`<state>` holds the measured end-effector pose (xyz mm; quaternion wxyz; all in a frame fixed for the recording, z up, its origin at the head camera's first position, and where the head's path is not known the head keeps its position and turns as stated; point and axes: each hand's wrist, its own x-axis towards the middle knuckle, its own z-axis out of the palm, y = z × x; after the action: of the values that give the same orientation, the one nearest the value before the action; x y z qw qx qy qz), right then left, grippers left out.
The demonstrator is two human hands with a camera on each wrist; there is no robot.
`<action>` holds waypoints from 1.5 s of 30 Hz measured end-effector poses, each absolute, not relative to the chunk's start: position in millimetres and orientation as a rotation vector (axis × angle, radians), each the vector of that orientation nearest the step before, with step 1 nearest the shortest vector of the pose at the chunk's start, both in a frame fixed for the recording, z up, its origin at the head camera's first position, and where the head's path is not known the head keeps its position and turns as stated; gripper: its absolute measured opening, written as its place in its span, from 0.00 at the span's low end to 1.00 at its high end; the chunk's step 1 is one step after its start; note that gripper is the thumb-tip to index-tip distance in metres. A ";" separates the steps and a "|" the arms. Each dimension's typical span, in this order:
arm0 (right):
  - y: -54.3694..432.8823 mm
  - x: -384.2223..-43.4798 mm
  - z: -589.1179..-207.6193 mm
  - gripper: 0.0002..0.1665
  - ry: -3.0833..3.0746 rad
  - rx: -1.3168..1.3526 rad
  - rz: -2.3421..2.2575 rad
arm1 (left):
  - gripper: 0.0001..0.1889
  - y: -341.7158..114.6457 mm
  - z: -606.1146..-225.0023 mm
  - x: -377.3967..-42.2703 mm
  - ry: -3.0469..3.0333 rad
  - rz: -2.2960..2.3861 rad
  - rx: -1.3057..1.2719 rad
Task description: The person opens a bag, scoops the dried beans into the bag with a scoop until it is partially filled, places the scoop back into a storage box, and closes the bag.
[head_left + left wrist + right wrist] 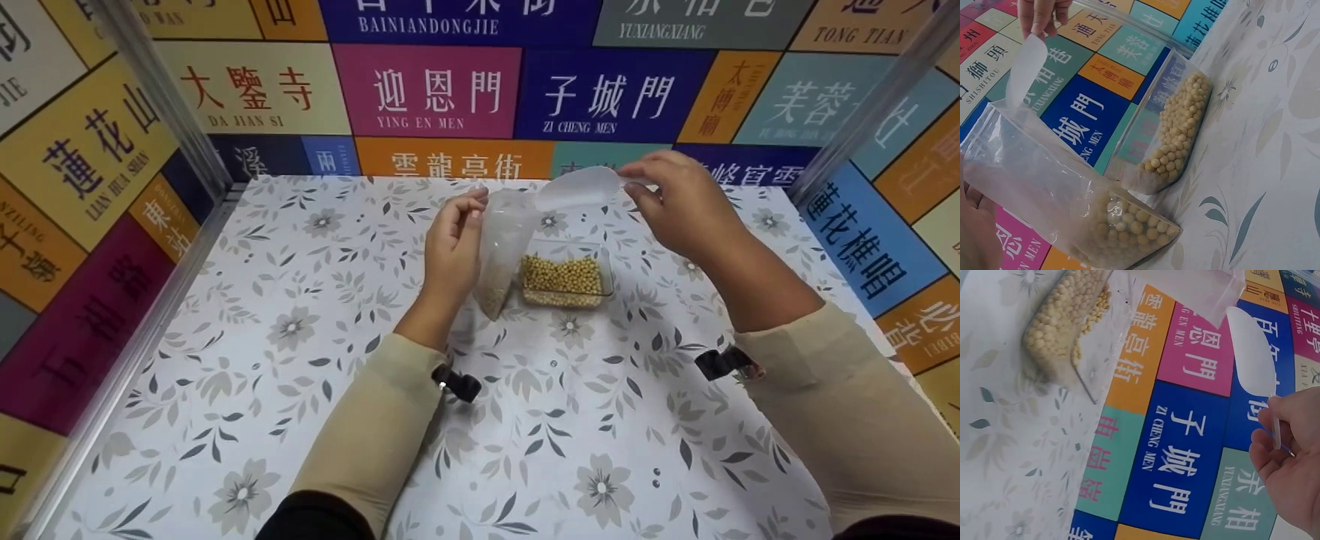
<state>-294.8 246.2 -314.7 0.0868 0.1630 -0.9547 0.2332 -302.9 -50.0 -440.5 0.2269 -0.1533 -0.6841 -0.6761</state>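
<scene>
My left hand (452, 244) holds a clear plastic bag (506, 232) upright by its upper side. Soybeans (1129, 225) fill the bag's bottom corner, down close to the table. Between thumb and fingers, my right hand (675, 199) pinches the short handle of a white scoop (577, 189). The scoop is tilted, its tip at the bag's open mouth; its blade (1251, 354) looks bare in the right wrist view. Just right of the bag stands a clear rectangular container (607, 289) with soybeans (562, 276) in it.
A white tablecloth (292, 420) with grey flowers and leaves covers the table. Colourful panels with Chinese lettering (427, 90) wall in the back and both sides. Clear strips (187, 112) run along the corners. A dark strap (457, 384) is on the left wrist.
</scene>
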 end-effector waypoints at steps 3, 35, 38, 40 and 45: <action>254.9 -293.8 -323.2 0.22 -2.850 0.431 0.745 | 0.10 -49.9 -440.1 -303.5 -1.890 -1.863 -0.419; 271.1 -304.6 -415.2 0.17 -2.927 0.511 0.494 | 0.10 -48.1 -440.0 -302.8 -1.925 -1.843 -0.374; 266.7 -303.8 -418.5 0.17 -2.904 0.539 0.488 | 0.10 -48.2 -440.7 -303.0 -1.922 -1.848 -0.380; 264.2 -303.1 -420.0 0.16 -2.883 0.558 0.483 | 0.11 -48.1 -441.2 -303.0 -1.916 -1.854 -0.383; 260.8 -303.3 -425.7 0.15 -2.844 0.553 0.447 | 0.12 -47.6 -441.6 -303.7 -1.906 -1.875 -0.383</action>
<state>-303.3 260.8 -425.7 0.1050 0.1877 -0.9647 0.1517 -303.7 -47.6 -441.6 0.2186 -0.1383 -0.6888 -0.6773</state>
